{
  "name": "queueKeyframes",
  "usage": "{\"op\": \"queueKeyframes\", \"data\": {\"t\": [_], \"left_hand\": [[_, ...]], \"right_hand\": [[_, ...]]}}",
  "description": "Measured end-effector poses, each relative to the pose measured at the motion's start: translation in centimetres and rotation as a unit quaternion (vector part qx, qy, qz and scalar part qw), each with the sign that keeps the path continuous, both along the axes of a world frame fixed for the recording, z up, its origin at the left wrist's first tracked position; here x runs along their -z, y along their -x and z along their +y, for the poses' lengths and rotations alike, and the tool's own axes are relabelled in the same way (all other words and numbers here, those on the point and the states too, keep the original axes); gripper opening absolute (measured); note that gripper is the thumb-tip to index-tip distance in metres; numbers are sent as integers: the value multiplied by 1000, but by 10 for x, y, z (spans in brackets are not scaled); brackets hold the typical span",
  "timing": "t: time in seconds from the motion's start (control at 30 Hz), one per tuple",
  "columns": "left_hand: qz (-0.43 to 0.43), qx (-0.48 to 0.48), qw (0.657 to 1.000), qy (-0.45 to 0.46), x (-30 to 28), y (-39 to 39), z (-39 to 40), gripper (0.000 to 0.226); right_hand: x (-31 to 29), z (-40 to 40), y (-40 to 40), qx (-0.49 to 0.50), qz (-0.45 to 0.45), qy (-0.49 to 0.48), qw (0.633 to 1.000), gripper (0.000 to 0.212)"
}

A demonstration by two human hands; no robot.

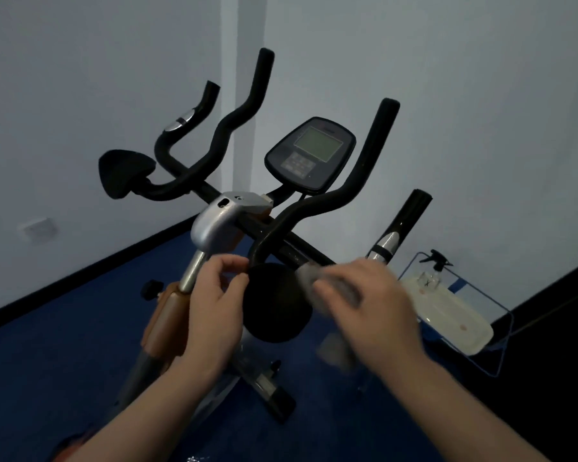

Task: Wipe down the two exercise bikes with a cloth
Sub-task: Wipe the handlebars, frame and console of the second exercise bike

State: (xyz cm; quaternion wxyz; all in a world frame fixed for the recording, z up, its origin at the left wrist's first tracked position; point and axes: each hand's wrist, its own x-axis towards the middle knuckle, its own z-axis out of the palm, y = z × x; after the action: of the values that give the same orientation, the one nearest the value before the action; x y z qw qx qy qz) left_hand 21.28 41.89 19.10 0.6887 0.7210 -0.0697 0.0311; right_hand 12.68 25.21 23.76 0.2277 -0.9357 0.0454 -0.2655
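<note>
Head view: mid-wipe on one exercise bike [214, 228]. Right hand [364, 305], fingers clamped on grey cloth [327, 285], motion-blurred, against the round elbow pad [276, 305] on the handlebar [357, 181]. Left hand [214, 301] fingers curled near the pad's left edge, contact unclear. Bike stands upright on the blue floor [64, 345], bar ends pointing up and away at the wall. Second bike not visible, so probably at most half done.
</note>
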Motion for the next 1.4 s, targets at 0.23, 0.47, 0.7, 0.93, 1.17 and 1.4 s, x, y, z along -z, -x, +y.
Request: {"op": "queueKeyframes", "data": {"t": [0.23,0.47,0.7,0.93,1.17,1.4], "left_hand": [[-197,-123,946,-227,1,-9,-47,12],[-227,-175,924,-254,11,-11,-49,10],[-233,-167,924,-251,13,-12,-49,9],[-247,-133,926,-253,14,-11,-47,12],[-270,-93,929,-235,11,-10,-42,15],[-267,-27,943,-196,-23,-4,-50,18]], "right_hand": [[8,-61,-13,-70,116,262,956,27],[11,-28,-88,-77,229,249,938,28],[21,-52,-82,-113,276,283,911,34],[18,-25,-113,-102,288,100,947,35],[21,-23,-123,-84,279,88,952,36],[26,-64,-43,-159,101,289,939,41]]}}
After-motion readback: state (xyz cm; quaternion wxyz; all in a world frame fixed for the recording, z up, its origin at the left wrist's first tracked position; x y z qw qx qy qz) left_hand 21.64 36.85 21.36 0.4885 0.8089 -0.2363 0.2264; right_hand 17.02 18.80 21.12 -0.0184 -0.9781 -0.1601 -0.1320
